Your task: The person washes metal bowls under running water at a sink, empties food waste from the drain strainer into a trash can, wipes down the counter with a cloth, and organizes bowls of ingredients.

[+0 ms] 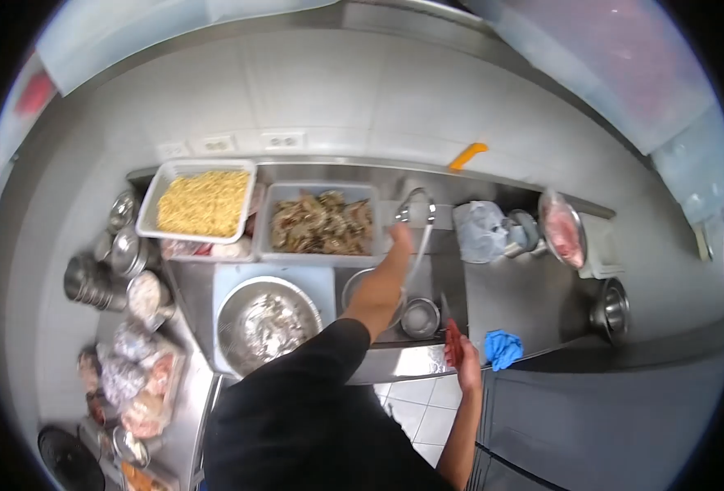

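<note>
My left hand (399, 236) is stretched over the sink to the base of the curved metal faucet (419, 196), its fingers closed there. A white stream (420, 255), looking like running water, drops from the spout. Under my left forearm, a round bowl (352, 288) is partly hidden. Beside it a small metal strainer or bowl (420, 317) sits in the sink. My right hand (469, 362) is closed around the red handle of a knife (453, 342), its blade pointing away over the sink edge. A crumpled blue glove or cloth (502, 349) lies just right of that hand.
A tub of shrimp (321, 225) and a tub of yellow noodles (203, 203) stand along the wall. A metal colander (268, 323) rests on a white board (226, 282). Plastic bags (483, 231) and a bowl of bagged meat (564, 231) are to the right; bagged food (123, 372) is at left.
</note>
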The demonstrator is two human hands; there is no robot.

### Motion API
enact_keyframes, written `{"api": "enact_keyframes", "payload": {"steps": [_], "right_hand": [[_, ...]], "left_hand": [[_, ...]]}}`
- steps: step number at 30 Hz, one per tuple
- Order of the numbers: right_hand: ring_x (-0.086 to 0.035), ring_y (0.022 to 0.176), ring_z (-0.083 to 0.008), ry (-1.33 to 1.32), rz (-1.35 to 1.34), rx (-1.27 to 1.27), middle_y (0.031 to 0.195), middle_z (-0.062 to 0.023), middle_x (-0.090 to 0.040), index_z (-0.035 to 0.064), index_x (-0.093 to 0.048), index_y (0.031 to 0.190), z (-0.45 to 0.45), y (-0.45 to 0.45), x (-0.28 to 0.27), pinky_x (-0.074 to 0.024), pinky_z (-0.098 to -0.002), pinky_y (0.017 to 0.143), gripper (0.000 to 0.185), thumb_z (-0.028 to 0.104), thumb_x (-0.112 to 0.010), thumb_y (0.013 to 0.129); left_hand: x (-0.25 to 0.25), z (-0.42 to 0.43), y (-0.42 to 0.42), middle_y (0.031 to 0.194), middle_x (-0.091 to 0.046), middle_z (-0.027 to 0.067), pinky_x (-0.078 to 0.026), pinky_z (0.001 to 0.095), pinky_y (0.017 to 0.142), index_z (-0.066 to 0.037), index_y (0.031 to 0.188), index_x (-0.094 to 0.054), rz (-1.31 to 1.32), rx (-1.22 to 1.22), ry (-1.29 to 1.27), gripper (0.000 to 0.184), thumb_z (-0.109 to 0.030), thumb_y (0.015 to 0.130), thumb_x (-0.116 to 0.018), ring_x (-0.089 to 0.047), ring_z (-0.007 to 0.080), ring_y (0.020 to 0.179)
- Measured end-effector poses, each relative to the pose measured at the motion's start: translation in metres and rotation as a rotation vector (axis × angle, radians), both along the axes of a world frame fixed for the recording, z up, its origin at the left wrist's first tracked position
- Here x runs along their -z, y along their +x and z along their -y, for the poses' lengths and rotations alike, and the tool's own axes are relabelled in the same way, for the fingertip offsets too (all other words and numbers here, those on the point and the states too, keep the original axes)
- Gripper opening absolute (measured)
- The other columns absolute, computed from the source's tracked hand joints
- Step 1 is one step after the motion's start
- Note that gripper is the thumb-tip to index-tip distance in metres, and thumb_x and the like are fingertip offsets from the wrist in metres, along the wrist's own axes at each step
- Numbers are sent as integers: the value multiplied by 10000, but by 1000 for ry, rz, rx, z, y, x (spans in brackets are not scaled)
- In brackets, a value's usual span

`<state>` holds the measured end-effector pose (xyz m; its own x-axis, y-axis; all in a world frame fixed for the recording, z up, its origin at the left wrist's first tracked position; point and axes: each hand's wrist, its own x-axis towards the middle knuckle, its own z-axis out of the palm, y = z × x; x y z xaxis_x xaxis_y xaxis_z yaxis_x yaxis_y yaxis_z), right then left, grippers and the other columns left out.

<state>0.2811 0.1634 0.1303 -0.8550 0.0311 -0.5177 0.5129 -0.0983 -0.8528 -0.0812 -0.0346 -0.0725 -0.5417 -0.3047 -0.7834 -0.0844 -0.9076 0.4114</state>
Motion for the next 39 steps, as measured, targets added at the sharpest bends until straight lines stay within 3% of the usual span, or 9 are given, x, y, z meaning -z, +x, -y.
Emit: {"api": "enact_keyframes", "payload": {"steps": [5,9,11,16,23,30,32,33,39], "right_hand": [[-537,687,-94,324,-267,20,751,-12,-588,-13,-647,1158,43,14,-77,-425,-262,591,437,355,-479,993],[-492,655,-75,357,-439,-88,794,15,-591,11,-632,1219,51,31,-97,-375,-236,579,483,397,-468,981],[-513,660,-83,280,-518,-211,788,-21,-616,-12,-596,1263,67,28,-107,-387,-235,580,589,479,-479,958],[-571,778,-134,146,-866,-632,991,-88,-646,-37,-542,1295,191,-9,-179,-456,-274,679,562,379,-564,917],[-580,1036,-352,419,-1685,-894,1152,-200,-586,11,-491,1353,475,18,-345,-468,-417,896,606,88,-676,781],[-548,1039,-352,851,-2213,-356,1102,-204,-569,39,-552,1145,733,56,-503,-442,-419,890,388,24,-644,768],[-581,962,-308,312,-2726,-71,996,-175,-592,31,-559,1158,816,10,-529,-457,-413,862,395,189,-591,798],[-560,1092,-306,368,-2483,-323,1155,-157,-609,14,-553,1227,850,4,-555,-428,-403,970,388,129,-635,866],[-377,1356,-272,1986,-1979,-205,1424,-80,-473,128,-499,1377,954,4,-630,-188,-587,1089,623,532,-496,903]], "left_hand": [[-12,-13,33,946,-526,-1,-449,251,753,-94,1337,-503,-422,243,-95,380,-244,1005,-395,-502,96,805],[30,-11,44,1498,-378,147,-404,393,1052,-116,1461,-359,-586,617,-1501,503,-120,963,-427,-410,290,1342],[-116,59,130,1374,-510,68,-476,342,908,-105,1409,-419,-716,836,-375,430,-195,990,-455,-550,190,1160],[-204,253,264,1264,-582,43,-469,302,860,-112,1375,-473,-1052,1195,-658,452,-369,1003,-483,-559,138,1091],[-245,472,548,1321,-545,30,-432,308,962,-86,1369,-483,-507,681,-995,455,-366,1010,-477,-516,144,1172],[-208,492,766,1261,-589,54,-461,323,917,-85,1342,-518,-56,169,-905,471,-385,979,-523,-569,183,1105],[-188,469,804,1239,-600,62,-464,323,910,-86,1334,-526,72,-1,-885,468,-386,974,-525,-574,191,1091],[-165,461,821,1230,-602,65,-465,320,908,-84,1334,-524,169,-9,-905,469,-388,976,-515,-575,189,1078],[-179,387,873,1191,-601,67,-466,322,903,-73,1323,-526,386,-207,-812,477,-404,980,-491,-565,179,1056]]}}
